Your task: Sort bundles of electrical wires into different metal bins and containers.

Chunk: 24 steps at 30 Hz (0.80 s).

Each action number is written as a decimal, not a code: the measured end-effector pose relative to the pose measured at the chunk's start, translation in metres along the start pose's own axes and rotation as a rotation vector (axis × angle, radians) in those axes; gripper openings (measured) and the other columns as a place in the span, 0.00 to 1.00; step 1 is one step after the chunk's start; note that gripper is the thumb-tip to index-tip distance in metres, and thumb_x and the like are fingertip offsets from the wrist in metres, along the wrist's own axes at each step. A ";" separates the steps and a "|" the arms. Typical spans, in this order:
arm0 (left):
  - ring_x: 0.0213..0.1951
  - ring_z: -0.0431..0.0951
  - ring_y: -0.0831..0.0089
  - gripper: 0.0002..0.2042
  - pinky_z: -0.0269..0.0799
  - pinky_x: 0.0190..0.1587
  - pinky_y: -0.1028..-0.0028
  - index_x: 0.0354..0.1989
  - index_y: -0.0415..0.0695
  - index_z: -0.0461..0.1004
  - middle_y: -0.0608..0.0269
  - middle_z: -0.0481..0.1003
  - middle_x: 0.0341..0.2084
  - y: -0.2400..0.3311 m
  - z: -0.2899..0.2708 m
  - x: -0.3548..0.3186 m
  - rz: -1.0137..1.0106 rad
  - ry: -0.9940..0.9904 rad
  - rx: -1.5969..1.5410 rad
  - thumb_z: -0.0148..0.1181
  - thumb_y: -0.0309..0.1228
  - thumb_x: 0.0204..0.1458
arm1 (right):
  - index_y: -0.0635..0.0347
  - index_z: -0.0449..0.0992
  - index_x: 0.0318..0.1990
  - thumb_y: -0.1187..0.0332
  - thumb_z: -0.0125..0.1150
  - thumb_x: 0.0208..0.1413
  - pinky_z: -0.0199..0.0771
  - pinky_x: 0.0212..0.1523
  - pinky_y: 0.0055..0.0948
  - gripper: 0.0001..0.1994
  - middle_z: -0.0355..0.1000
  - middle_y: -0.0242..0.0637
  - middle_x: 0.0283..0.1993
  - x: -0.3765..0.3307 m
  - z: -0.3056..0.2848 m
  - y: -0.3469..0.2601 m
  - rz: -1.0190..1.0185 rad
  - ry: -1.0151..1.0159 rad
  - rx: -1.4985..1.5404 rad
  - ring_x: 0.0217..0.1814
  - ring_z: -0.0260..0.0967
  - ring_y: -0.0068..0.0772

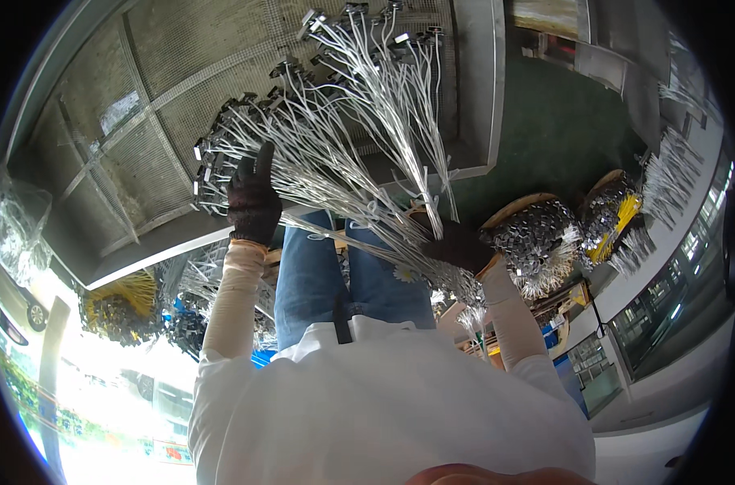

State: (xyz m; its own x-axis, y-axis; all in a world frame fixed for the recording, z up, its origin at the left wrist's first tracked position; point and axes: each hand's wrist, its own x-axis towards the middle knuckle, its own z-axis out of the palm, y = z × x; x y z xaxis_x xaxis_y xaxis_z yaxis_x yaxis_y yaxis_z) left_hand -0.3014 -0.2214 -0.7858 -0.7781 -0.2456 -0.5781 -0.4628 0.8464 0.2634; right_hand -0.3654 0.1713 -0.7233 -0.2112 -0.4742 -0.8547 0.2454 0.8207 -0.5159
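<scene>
Where silver strands crossed the rim of the metal tray, we noted two hands.
Outside the tray, the right hand gripped them; at its rim, the left hand extended one finger, its grip indeterminable.

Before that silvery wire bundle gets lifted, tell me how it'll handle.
The wire bundle will probably flex, as its thin strands fan out and curve. Its dark ends may snag on one another, being crowded together. Gathered only at the right hand, it could sag toward its spread side.
</scene>
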 end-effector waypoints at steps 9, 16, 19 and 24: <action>0.43 0.74 0.48 0.37 0.71 0.46 0.54 0.67 0.56 0.60 0.49 0.68 0.46 0.002 0.005 0.001 0.074 0.085 0.016 0.50 0.18 0.43 | 0.59 0.67 0.63 0.62 0.62 0.53 0.69 0.58 0.38 0.29 0.73 0.49 0.55 -0.008 0.013 -0.010 -0.041 0.088 0.102 0.57 0.71 0.45; 0.43 0.73 0.48 0.36 0.71 0.46 0.54 0.67 0.55 0.60 0.50 0.68 0.43 0.004 0.001 0.003 0.083 0.073 0.035 0.50 0.17 0.43 | 0.61 0.67 0.62 0.66 0.60 0.53 0.72 0.54 0.38 0.27 0.74 0.48 0.53 -0.009 0.009 -0.026 -0.031 0.110 0.107 0.54 0.74 0.42; 0.46 0.72 0.49 0.37 0.69 0.48 0.54 0.67 0.56 0.58 0.51 0.67 0.44 0.007 -0.003 0.004 0.057 0.022 0.026 0.52 0.18 0.43 | 0.61 0.67 0.62 0.66 0.60 0.53 0.72 0.55 0.38 0.27 0.74 0.49 0.53 -0.011 0.008 -0.032 0.001 0.112 0.105 0.54 0.74 0.43; 0.44 0.72 0.50 0.38 0.69 0.47 0.55 0.67 0.55 0.59 0.53 0.67 0.43 0.005 0.001 0.004 0.065 0.045 0.020 0.52 0.18 0.42 | 0.62 0.66 0.62 0.67 0.59 0.53 0.72 0.56 0.38 0.27 0.74 0.50 0.54 -0.010 0.013 -0.026 -0.032 0.125 0.087 0.55 0.73 0.45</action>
State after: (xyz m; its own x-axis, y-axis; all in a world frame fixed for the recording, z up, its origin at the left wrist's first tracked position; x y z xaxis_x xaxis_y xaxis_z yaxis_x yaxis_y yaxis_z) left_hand -0.3068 -0.2176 -0.7871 -0.8245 -0.2107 -0.5252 -0.4029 0.8703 0.2833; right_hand -0.3576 0.1508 -0.7021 -0.3349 -0.4514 -0.8271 0.3166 0.7728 -0.5500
